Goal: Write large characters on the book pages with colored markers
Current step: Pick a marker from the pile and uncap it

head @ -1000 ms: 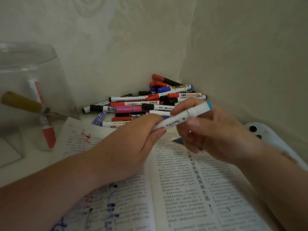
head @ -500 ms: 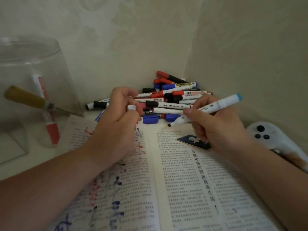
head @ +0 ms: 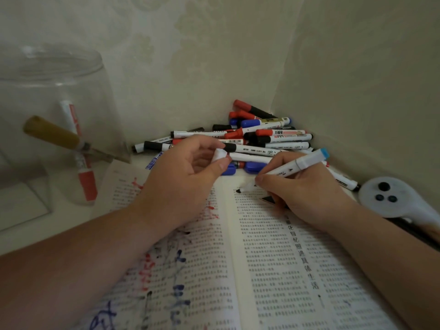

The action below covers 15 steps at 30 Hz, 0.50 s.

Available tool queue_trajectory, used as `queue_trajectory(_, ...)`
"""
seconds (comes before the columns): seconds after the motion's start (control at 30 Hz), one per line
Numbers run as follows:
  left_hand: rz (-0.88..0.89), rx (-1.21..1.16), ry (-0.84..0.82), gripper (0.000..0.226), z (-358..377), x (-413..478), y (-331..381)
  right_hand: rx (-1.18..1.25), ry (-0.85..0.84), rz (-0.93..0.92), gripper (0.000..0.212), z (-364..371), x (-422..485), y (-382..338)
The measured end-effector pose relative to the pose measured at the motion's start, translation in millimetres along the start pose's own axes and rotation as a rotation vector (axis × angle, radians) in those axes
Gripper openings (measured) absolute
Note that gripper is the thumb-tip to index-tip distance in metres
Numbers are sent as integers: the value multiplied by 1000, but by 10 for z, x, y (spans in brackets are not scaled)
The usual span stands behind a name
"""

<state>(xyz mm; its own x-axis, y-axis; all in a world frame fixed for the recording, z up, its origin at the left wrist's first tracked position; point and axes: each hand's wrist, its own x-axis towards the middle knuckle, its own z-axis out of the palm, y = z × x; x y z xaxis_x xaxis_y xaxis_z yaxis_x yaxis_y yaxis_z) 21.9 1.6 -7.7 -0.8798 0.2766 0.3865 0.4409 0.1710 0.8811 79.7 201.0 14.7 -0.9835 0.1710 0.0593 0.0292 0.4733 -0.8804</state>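
A white table is pushed into a corner of pale, patterned wallpaper; an open book lies at its near edge, the left page scrawled with red and blue characters; the right hand grips a white marker with a light-blue end, its dark tip at the top of the right page beside the gutter; the left hand, over the left page, pinches a white cap; a pile of markers fills the table's far corner; a clear jar stands at the left edge; a white controller lies at the right edge.
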Motion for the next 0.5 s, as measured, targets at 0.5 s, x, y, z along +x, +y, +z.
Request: queue_trajectory(0.5, 58, 145, -38, 23, -9, -34, 34, 34, -126, -28, 17, -37, -44, -18)
